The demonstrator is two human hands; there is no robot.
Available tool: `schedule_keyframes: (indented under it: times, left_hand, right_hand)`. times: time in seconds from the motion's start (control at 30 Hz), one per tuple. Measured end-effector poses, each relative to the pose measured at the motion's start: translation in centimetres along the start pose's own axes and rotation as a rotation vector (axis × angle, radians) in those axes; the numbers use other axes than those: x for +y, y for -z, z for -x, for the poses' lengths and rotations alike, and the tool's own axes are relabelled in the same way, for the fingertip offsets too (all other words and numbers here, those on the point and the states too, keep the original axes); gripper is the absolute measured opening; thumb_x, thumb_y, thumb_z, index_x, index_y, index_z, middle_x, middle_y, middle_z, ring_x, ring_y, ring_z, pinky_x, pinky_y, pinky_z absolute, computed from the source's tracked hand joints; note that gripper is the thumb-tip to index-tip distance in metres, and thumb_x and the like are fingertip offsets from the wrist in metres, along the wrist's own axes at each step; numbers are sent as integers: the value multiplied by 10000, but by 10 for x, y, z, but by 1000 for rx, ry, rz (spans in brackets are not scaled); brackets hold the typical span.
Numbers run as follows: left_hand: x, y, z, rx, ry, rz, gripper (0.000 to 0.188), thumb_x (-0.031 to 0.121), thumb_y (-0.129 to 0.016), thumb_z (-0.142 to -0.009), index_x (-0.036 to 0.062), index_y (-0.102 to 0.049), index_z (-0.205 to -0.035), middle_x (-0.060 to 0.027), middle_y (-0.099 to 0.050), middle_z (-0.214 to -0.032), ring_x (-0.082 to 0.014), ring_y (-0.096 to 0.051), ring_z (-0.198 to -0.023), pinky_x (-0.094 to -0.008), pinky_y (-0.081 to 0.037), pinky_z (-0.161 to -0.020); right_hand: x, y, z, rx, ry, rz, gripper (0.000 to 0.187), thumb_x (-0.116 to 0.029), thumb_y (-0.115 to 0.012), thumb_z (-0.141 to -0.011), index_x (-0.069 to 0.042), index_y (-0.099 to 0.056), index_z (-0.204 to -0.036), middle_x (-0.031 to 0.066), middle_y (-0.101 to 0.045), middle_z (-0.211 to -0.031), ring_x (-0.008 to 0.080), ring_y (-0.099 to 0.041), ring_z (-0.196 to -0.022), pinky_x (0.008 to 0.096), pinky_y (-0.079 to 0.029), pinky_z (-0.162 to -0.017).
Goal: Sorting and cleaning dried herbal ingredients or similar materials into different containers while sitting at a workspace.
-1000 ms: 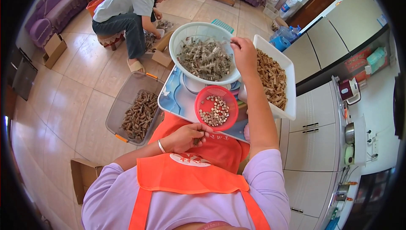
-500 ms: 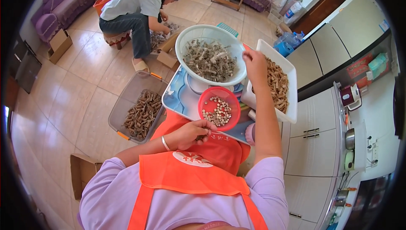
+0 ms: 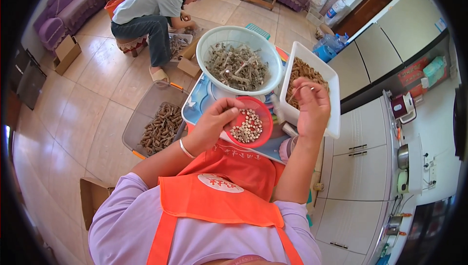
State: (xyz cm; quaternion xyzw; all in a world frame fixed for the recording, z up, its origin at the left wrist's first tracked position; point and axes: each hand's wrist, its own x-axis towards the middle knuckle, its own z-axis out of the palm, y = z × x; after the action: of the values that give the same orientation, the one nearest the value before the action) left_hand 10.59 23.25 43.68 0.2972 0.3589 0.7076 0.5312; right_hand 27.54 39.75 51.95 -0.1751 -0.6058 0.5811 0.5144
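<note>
My left hand is at the left rim of a red bowl, thumb and fingers closed together; whatever is between them is hidden. Small round pale discs lie inside that bowl. Over the near part of a white tray is my right hand, its fingers curled inward around something I cannot make out. Brown tube-like pieces fill the tray. Beyond the red bowl stands a large pale-blue bowl heaped with grey, crinkled scraps.
The bowls stand on a blue patterned tabletop. On the floor at left are a clear bin of brown rolls and an open cardboard box. Another person sits bent forward at far left. White cabinets line the right.
My left hand has moved forward to the red bowl's rim. My right hand has come back from beside the pale-blue bowl to over the tray's near part.
</note>
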Motion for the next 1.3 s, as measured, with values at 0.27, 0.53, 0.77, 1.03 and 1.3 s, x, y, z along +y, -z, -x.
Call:
schedule_keyframes:
  times: [0.27,0.53,0.77,1.03,1.3]
  left_hand:
    - [-12,-36,-20,-104,-243,-440,187,16,-701,-874,25,-626,-1045,7,-588,-854,-51,-518,-722,-215,-438,-622]
    - [-62,-48,-4,-202,-63,-485,72,28,-681,-891,-5,-624,-921,-15,-569,-809,-84,-522,-708,-250,-442,-616]
    - [-53,-40,-11,26,-243,-524,73,37,-681,-895,13,-645,-954,-33,-604,-846,-102,-556,-737,-246,-471,-660]
    - [-44,-48,-9,-91,-79,-458,122,67,-710,-886,7,-644,-970,6,-591,-836,-55,-530,-717,-219,-468,-645]
    - [-48,-39,-2,-150,85,-304,83,18,-662,-910,18,-601,-966,39,-579,-865,-28,-519,-759,-194,-461,-656]
  right_hand:
    - [11,10,66,-204,-307,82,142,-22,-690,-874,-13,-578,-961,66,-646,-1089,50,-573,-816,203,-481,-751]
    - [47,13,100,-3,-283,-385,123,12,-646,-901,-39,-551,-961,146,-659,-1051,180,-649,-954,302,-537,-853]
    - [43,28,106,-23,-258,-398,142,21,-615,-914,-51,-504,-965,117,-657,-932,168,-655,-693,273,-566,-633]
    - [50,21,126,-58,-357,25,161,-49,-722,-887,-53,-566,-923,-22,-576,-792,35,-545,-637,179,-442,-548]
    - [57,25,143,-101,-234,259,167,23,-671,-897,-25,-608,-1044,-10,-614,-850,54,-585,-745,209,-491,-684]
